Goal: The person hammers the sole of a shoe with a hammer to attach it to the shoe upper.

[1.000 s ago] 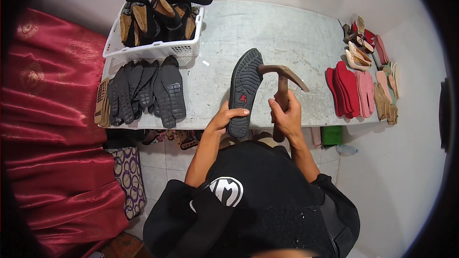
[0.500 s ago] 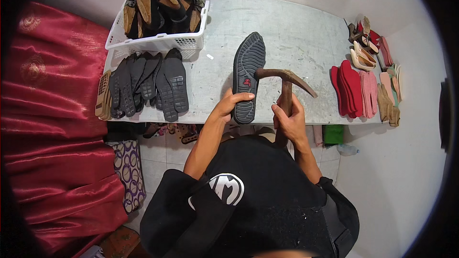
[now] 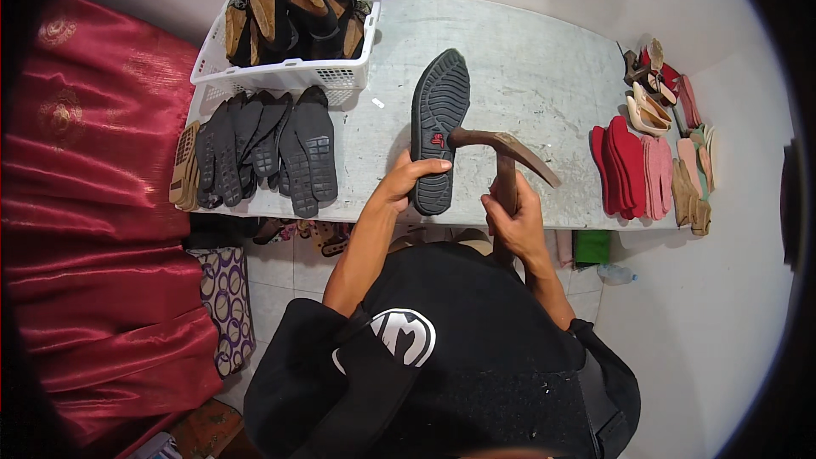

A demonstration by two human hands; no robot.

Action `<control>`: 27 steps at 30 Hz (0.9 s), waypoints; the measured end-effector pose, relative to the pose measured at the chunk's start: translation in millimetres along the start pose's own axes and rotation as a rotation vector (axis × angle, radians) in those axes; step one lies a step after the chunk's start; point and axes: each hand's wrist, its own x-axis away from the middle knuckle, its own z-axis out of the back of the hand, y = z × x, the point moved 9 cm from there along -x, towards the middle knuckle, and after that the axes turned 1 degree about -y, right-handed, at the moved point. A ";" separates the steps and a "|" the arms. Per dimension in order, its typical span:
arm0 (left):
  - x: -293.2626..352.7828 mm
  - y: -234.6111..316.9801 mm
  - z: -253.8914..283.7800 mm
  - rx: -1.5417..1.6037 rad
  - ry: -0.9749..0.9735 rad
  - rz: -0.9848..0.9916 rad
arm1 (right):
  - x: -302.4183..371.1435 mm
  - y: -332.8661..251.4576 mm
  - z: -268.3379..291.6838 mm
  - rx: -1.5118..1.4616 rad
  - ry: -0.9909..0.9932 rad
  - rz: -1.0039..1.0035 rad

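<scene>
A black shoe with a ridged sole (image 3: 440,98) faces me sole up, its toe pointing away over the table. My left hand (image 3: 406,180) grips its heel part, thumb laid across the sole. A small red mark shows at the sole's middle. My right hand (image 3: 518,217) is wrapped round the handle of a hammer (image 3: 501,144) with a worn brown head. The hammer's striking end is at the right edge of the sole, near the red mark; its curved, pointed end extends to the right. The fingers under the shoe are hidden.
On the table (image 3: 527,51), a white plastic basket (image 3: 246,76) of shoes stands back left. Black soles (image 3: 297,153) lie before it, beside tan ones (image 3: 184,166). Red soles (image 3: 620,166), pink soles (image 3: 656,174) and cream shoes (image 3: 648,109) are at right. A red curtain (image 3: 102,229) hangs left.
The shoe has shifted slightly up and left in view and turned a little. The hammer head is slightly lower against the sole's edge. Both hands keep their grips.
</scene>
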 end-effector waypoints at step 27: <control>-8.7 21.9 10.2 -0.133 0.077 -0.103 | -15.8 -42.3 -24.5 0.178 -0.111 0.167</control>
